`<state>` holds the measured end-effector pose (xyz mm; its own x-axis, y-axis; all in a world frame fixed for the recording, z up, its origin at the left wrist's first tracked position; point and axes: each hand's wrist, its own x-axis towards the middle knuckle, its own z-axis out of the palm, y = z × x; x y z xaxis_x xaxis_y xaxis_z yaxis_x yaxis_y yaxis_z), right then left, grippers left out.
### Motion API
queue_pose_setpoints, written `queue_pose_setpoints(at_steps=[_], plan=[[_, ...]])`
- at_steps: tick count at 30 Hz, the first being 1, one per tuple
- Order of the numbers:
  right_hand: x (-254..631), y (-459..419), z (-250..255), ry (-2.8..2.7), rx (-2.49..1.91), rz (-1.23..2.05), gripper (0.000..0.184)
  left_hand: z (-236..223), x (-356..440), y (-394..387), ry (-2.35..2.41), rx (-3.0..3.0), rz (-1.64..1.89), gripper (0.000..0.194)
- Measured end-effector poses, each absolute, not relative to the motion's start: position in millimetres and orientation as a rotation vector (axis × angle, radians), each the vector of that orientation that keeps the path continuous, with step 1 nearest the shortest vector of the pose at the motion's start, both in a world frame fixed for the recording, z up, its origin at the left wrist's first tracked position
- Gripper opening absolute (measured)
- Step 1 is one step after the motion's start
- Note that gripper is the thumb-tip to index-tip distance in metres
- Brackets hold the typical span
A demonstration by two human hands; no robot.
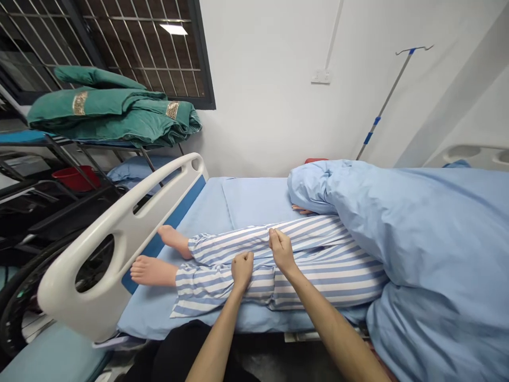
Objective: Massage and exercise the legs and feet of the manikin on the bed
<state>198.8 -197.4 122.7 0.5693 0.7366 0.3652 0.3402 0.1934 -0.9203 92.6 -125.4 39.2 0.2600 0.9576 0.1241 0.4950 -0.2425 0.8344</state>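
My left hand (pixel 242 271) is closed in a fist over the lower legs, beside the nearer striped trouser leg (pixel 207 284). Closed as well, my right hand (pixel 281 249) is further right and a little farther from me, in front of the far trouser leg (pixel 222 245). Nothing shows inside either fist, and whether they touch the cloth I cannot tell. The blue-and-white trousers are on a lying figure, perhaps a manikin, with a bare near foot (pixel 153 270) and far foot (pixel 174 239). A light blue quilt (pixel 397 212) hides its upper body; some fingers (pixel 303 209) peek out.
A white bed footboard (pixel 119 223) rises at the left end of the blue-sheeted bed (pixel 254 193). Behind it are folded green quilts (pixel 115 109), a red basin (pixel 76 178) and a wheelchair wheel (pixel 11 313). An IV pole (pixel 387 98) stands by the wall.
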Motion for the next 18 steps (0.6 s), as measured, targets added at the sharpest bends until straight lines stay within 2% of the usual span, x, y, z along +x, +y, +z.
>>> queue_pose_setpoints(at_steps=[9,14,18], plan=[[169,-199,22,-1.103,-1.767,0.334,0.039,35,82,-153,1.242,1.74,0.974,0.039],[172,-192,24,-1.025,-1.72,0.398,0.042,36,59,-170,1.158,1.624,0.953,0.043],[174,-193,27,-0.998,-1.686,0.424,0.043,68,60,-144,1.157,1.572,1.019,0.043]])
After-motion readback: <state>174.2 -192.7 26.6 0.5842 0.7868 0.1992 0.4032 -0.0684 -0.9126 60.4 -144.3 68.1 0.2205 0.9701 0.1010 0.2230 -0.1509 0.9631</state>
